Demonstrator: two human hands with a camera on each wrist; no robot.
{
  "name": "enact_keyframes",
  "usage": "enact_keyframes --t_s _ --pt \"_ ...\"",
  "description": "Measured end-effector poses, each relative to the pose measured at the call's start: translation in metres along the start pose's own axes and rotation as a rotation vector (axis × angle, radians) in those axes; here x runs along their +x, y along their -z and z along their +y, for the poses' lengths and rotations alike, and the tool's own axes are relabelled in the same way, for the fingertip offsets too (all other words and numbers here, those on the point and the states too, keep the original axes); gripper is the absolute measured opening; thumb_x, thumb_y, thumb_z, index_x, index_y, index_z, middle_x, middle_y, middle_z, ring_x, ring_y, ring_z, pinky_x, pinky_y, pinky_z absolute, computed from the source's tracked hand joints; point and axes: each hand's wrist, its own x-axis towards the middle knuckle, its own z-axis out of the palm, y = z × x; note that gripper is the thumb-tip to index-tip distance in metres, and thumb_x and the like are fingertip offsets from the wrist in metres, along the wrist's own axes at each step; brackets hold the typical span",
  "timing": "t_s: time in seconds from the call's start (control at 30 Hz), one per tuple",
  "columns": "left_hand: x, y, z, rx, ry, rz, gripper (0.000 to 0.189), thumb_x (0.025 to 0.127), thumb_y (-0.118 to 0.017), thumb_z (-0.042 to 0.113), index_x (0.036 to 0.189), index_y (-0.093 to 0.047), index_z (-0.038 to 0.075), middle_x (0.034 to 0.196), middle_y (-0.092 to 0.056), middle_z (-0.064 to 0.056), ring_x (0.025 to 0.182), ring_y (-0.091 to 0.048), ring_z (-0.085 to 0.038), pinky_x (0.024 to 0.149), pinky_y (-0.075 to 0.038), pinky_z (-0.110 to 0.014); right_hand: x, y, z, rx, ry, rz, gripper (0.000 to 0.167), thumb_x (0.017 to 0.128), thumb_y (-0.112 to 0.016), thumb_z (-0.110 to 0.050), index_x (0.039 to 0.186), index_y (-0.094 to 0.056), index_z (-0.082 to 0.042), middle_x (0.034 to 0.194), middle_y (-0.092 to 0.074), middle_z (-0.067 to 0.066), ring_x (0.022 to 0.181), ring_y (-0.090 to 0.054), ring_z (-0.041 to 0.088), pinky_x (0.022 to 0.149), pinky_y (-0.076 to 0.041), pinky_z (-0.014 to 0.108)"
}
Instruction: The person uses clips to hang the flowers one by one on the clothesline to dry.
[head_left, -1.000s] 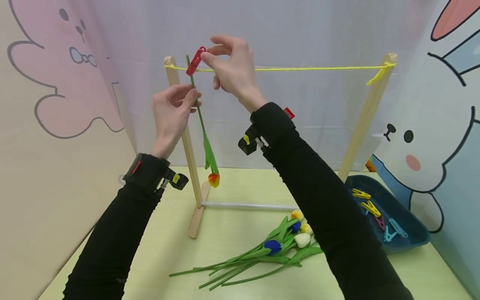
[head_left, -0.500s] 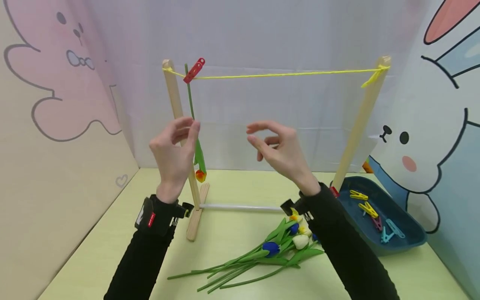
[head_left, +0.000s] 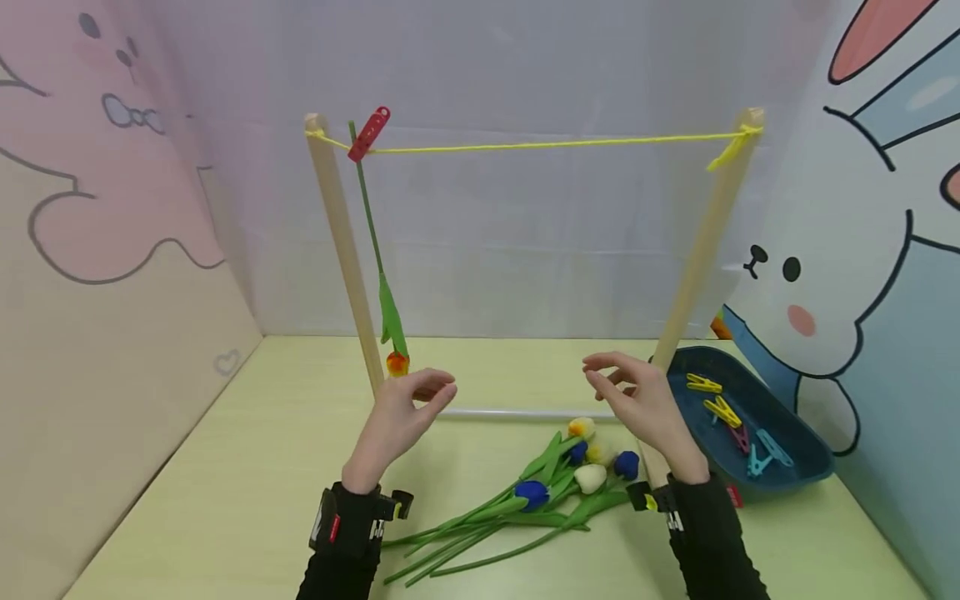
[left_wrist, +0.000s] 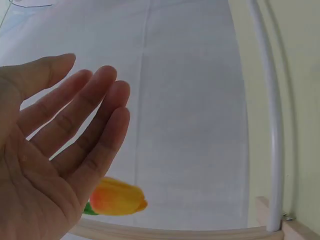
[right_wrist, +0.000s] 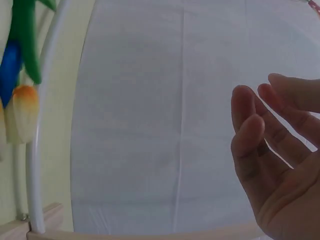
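An orange-yellow artificial tulip [head_left: 390,312] hangs head down from the yellow string [head_left: 547,146], its stem clipped there by a red clothespin [head_left: 369,133]. My left hand [head_left: 401,421] is just below the tulip's bloom in the head view, relaxed and holding nothing. In the left wrist view the bloom [left_wrist: 119,196] shows beyond the fingers. My right hand [head_left: 648,404] is in the air between the bunch and the right post, fingers loosely bent around nothing. Below and between the hands, a bunch of artificial tulips [head_left: 532,495] in blue, white and yellow lies on the table.
A wooden frame with a left post [head_left: 341,242] and a right post [head_left: 701,250] carries the string. A white rod [head_left: 517,414] joins its feet. At the right, a dark blue basin [head_left: 806,479] holds yellow, blue and purple clothespins. Printed curtains stand behind and at the sides.
Both hands have let go, the left of the tulip stem and the right of the red clothespin, and have come down toward the table. The tulip now hangs from the string by itself.
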Motion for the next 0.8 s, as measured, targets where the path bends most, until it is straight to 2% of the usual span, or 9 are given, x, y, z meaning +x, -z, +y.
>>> enact_keyframes --t_s 0.1,0.13,0.23,0.33,0.47,0.67,0.73,0.8 --pt "-0.006 -0.010 -0.007 -0.011 0.024 -0.133 0.021 0.097 -0.068 0.019 0.114 -0.073 0.008 0.097 -0.077 -0.004 0.090 -0.073 -0.020 0.084 -0.060 -0.031 -0.009 0.003 0.011 -0.043 -0.002 0.039 0.024 0.102 -0.061 -0.022 0.123 -0.070 -0.015 0.106 -0.073 0.003 0.081 -0.064 0.004 0.063 -0.049 0.019" --pt "-0.008 -0.013 -0.010 -0.010 0.026 -0.179 0.021 0.097 -0.068 0.019 0.115 -0.072 0.008 0.098 -0.077 -0.004 0.092 -0.073 -0.020 0.085 -0.060 -0.031 -0.011 0.006 -0.006 -0.091 -0.027 0.060 0.022 0.101 -0.062 -0.018 0.121 -0.071 -0.013 0.103 -0.073 0.006 0.079 -0.063 0.004 0.061 -0.049 0.019" --pt "-0.013 -0.020 -0.019 -0.019 0.027 -0.323 0.026 0.098 -0.067 0.021 0.119 -0.070 0.006 0.109 -0.075 -0.010 0.100 -0.071 -0.027 0.088 -0.058 -0.038 -0.015 0.009 -0.020 -0.185 -0.078 0.063 0.021 0.101 -0.062 -0.017 0.118 -0.071 -0.009 0.103 -0.073 0.014 0.081 -0.065 0.007 0.064 -0.054 0.021" --pt "-0.016 -0.027 -0.025 -0.031 0.038 -0.459 0.035 0.099 -0.066 0.025 0.125 -0.066 0.002 0.123 -0.070 -0.016 0.114 -0.065 -0.037 0.095 -0.055 -0.048 -0.017 0.011 -0.021 -0.230 -0.108 0.067 0.021 0.100 -0.062 -0.010 0.118 -0.070 -0.005 0.103 -0.073 0.016 0.082 -0.067 0.011 0.067 -0.055 0.021" --pt "-0.018 -0.034 -0.029 -0.051 0.093 -0.616 0.045 0.099 -0.065 0.031 0.131 -0.061 0.001 0.135 -0.064 -0.018 0.128 -0.056 -0.044 0.104 -0.049 -0.056 -0.017 0.016 -0.021 -0.273 -0.144 0.101 0.020 0.098 -0.064 -0.006 0.116 -0.071 -0.002 0.095 -0.074 0.014 0.077 -0.065 0.009 0.065 -0.053 0.020" --pt "-0.020 -0.034 -0.026 -0.035 0.138 -0.730 0.048 0.099 -0.065 0.032 0.133 -0.060 -0.001 0.137 -0.062 -0.020 0.129 -0.055 -0.047 0.106 -0.047 -0.059 -0.020 0.032 -0.014 -0.408 -0.145 0.149 0.015 0.093 -0.068 -0.001 0.108 -0.072 0.001 0.083 -0.074 0.013 0.068 -0.057 -0.001 0.057 -0.047 0.017" --pt "-0.020 -0.034 -0.027 -0.028 0.144 -0.745 0.048 0.099 -0.064 0.031 0.133 -0.059 -0.002 0.136 -0.062 -0.021 0.128 -0.057 -0.046 0.105 -0.048 -0.058 -0.022 0.040 -0.013 -0.467 -0.206 0.139 0.014 0.095 -0.066 -0.003 0.106 -0.072 0.000 0.085 -0.074 0.014 0.068 -0.057 0.004 0.057 -0.045 0.021" --pt "-0.020 -0.034 -0.028 -0.027 0.154 -0.751 0.046 0.099 -0.064 0.030 0.132 -0.060 -0.003 0.135 -0.063 -0.022 0.126 -0.059 -0.044 0.105 -0.049 -0.057 -0.025 0.049 -0.013 -0.507 -0.302 0.117 0.014 0.096 -0.064 -0.006 0.107 -0.071 0.000 0.091 -0.074 0.017 0.073 -0.060 0.015 0.062 -0.046 0.028"
